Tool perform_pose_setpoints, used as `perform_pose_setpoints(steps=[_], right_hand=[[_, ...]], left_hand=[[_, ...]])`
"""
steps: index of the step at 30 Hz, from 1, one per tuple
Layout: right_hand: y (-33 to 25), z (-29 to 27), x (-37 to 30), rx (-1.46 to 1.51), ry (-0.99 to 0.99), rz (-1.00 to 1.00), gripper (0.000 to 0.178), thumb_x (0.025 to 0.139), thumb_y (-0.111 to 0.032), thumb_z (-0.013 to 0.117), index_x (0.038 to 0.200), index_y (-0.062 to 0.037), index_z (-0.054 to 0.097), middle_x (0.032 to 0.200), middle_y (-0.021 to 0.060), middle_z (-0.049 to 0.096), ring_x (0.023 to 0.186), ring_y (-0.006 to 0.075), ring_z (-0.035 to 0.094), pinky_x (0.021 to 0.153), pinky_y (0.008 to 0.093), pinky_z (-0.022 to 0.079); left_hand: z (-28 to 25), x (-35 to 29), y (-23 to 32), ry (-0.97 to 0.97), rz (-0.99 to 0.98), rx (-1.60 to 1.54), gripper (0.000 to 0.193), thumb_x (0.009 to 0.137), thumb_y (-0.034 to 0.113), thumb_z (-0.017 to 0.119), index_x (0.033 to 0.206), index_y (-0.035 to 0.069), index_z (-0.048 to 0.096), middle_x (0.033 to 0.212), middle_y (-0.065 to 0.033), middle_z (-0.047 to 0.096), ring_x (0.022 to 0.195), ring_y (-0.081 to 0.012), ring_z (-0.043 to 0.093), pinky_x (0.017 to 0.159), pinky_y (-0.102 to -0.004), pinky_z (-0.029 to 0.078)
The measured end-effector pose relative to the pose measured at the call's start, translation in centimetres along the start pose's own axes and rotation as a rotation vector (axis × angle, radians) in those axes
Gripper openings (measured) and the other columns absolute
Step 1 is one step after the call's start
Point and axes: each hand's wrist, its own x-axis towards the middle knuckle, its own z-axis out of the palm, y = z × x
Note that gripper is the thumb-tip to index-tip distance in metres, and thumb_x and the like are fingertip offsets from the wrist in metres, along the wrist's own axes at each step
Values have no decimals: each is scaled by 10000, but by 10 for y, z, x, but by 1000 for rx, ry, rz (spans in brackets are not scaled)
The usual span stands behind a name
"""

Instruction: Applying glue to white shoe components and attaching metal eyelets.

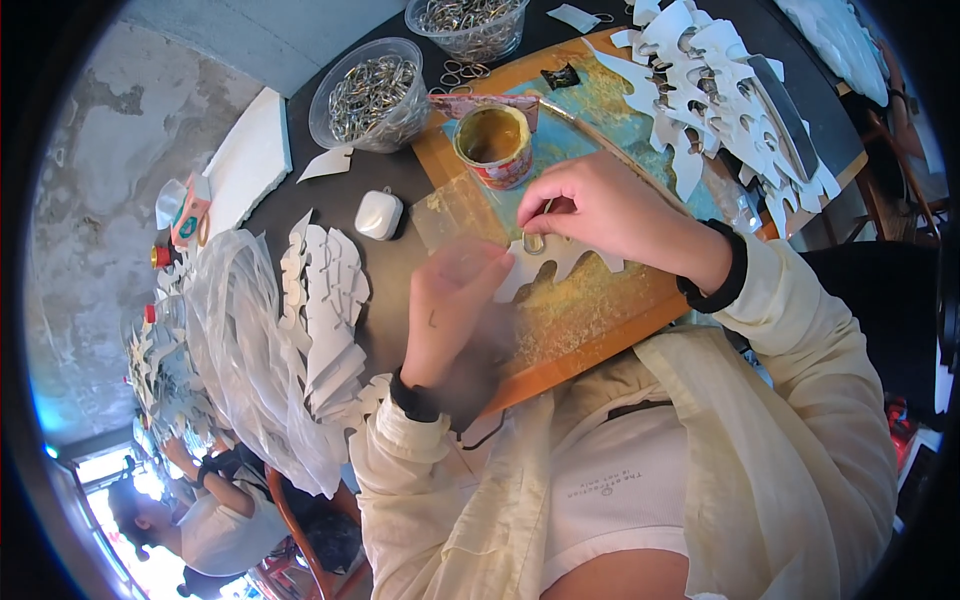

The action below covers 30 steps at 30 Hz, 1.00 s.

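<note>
Well, at the far left a co-worker in a pale top sits beside a heap of pale cut pieces. Just above and right of that heap stand a pink box and a white slab, with a crumpled clear plastic bag lower down. Next to the bag, on the dark table, lie stacked white jagged cutouts. Further right come a round clear tub of metal rings and, below it, a small white case. The left hand, blurred, is at the left end of a white jagged strip; whether its fingers grip the strip I cannot tell. A second tub is at the upper edge, and beneath it a tin with yellowish-brown contents. The strip lies over a wooden board, a looped metal ring at its upper edge. The right hand pinches that ring between thumb and forefinger. Behind this hand a slim brush slants down rightward. At the far right, more white cutouts are piled up, a long dark object resting on them.
</note>
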Motion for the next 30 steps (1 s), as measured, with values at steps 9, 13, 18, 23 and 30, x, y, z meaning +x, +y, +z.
perform_pose_setpoints(steps=[9, 13, 18, 23, 30], right_hand=[[6, 5, -2, 29, 80, -88, 102, 768, -63, 702, 857, -17, 679, 785, 115, 670, 694, 240, 652, 633, 311, 494], [8, 6, -3, -19, 107, -142, 95, 786, -67, 686, 866, -17, 675, 803, 119, 668, 709, 263, 647, 637, 330, 491], [11, 9, -6, -117, 217, -266, 126, 829, -138, 662, 883, -25, 672, 807, 122, 668, 723, 305, 635, 647, 364, 488], [4, -8, -25, -326, 175, -115, 213, 843, -228, 666, 951, -44, 665, 799, 121, 673, 733, 314, 636, 646, 379, 483], [20, -22, -52, -336, 142, -68, 241, 802, -236, 711, 954, -59, 652, 805, 99, 660, 787, 307, 617, 702, 394, 469]], left_hand=[[1, 0, -1, 11, -29, -37, 123, 865, 69, 687, 954, -1, 638, 672, 67, 591, 570, 5, 422, 531, -164, 295], [1, 0, -2, 10, -15, -57, 119, 867, 60, 682, 957, 0, 632, 706, 53, 608, 584, 4, 437, 537, -165, 309], [0, 1, -6, 0, 7, -65, 123, 873, 55, 678, 965, -7, 625, 767, 15, 647, 628, -9, 505, 560, -162, 349], [-2, -1, -7, 0, 24, -119, 129, 876, 49, 677, 977, -11, 623, 874, -39, 689, 727, -48, 604, 629, -163, 414], [-7, 1, -9, -14, 55, -33, 167, 883, 120, 682, 994, -2, 659, 903, -28, 682, 836, -72, 607, 748, -221, 468]])
